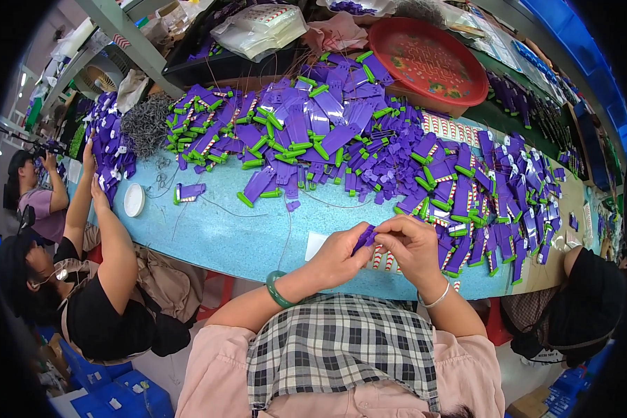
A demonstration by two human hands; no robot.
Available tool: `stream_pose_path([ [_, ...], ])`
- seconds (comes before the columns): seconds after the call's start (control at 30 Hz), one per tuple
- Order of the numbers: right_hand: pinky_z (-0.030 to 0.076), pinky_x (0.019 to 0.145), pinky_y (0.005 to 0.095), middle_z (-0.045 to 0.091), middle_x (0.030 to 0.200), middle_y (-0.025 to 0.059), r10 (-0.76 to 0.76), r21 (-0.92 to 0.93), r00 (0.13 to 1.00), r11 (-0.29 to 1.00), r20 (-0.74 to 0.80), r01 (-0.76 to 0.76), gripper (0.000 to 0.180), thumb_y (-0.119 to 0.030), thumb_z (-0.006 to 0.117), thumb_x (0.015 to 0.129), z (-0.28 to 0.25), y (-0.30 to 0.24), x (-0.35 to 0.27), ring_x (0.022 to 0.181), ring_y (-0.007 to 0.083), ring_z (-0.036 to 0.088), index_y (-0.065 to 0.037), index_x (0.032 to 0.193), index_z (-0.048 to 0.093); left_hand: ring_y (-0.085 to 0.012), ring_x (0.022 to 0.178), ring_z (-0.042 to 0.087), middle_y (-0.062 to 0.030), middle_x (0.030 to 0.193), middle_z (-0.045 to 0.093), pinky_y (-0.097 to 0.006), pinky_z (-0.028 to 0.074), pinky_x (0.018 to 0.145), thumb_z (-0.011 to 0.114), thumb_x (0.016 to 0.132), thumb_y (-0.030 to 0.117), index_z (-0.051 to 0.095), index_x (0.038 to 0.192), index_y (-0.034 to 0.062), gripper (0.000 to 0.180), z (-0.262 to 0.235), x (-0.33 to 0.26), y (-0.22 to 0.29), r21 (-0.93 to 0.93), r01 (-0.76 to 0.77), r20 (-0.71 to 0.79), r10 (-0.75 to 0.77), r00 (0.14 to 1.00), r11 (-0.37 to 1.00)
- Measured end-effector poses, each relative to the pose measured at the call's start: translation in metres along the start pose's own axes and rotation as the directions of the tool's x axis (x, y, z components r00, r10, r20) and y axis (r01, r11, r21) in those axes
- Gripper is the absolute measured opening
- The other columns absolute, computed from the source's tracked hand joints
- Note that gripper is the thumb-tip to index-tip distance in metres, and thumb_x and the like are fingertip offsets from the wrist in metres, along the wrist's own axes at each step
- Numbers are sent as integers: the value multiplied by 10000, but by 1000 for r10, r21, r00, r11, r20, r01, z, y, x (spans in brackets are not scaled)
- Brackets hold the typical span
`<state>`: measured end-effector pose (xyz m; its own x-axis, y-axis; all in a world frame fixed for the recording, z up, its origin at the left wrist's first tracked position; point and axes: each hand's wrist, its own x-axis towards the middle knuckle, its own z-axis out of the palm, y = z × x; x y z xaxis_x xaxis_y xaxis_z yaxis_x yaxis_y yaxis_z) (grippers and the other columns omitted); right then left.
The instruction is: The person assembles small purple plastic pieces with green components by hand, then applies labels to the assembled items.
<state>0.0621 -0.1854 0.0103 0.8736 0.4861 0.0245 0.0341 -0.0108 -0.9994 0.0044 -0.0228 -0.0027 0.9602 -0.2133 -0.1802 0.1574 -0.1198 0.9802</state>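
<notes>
Close together over the table's near edge, both my hands are at one small purple plastic piece (364,239). My left hand (338,258) is closed round it, thumb and fingers pinching. The fingertips of my right hand (412,251) meet its right side in a pinch; whether they grip the piece itself or something tiny on it is too small to tell. Under my hands lies a sheet of red-and-white striped stickers (385,260), partly hidden. A white paper square (315,245) shows beside my left hand.
Heaped purple parts with green ends (313,118) cover the table's far middle; more striped ones (467,202) spread to the right. A red round tray (428,63) stands behind. One purple part (189,192) and a white dish (134,200) lie left. Co-workers (83,279) sit on both sides.
</notes>
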Motion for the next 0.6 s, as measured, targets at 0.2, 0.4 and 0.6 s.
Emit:
stream_pose_path([
  [0.2, 494, 555, 196, 583, 779, 64, -209, -322, 977, 928, -30, 189, 75, 41, 666, 784, 5, -5, -5, 660, 91, 581, 22, 852, 640, -390, 665, 575, -177, 721, 589, -453, 427, 593, 499, 891, 185, 483, 881, 6, 181, 0, -1, 5, 317, -178, -40, 201, 979, 931],
  [0.4, 398, 452, 220, 536, 693, 48, -150, -323, 985, 931, 80, 168, 113, -19, 701, 772, 0, 2, -3, 568, 97, 537, 2, 841, 614, -284, 578, 598, -115, 659, 601, -390, 460, 572, 457, 933, 208, 529, 856, 14, 220, 1, -5, 6, 216, -115, 59, 104, 993, 970],
  [0.6, 367, 500, 198, 547, 720, 0, 279, 184, 947, 934, 161, -307, 287, -264, 495, 966, -6, 8, 1, 612, 51, 483, -11, 891, 609, -112, 614, 598, -37, 711, 605, -261, 491, 575, 439, 982, 304, 565, 919, 32, 307, 3, -7, 5, -560, 158, 184, -64, 981, 814],
])
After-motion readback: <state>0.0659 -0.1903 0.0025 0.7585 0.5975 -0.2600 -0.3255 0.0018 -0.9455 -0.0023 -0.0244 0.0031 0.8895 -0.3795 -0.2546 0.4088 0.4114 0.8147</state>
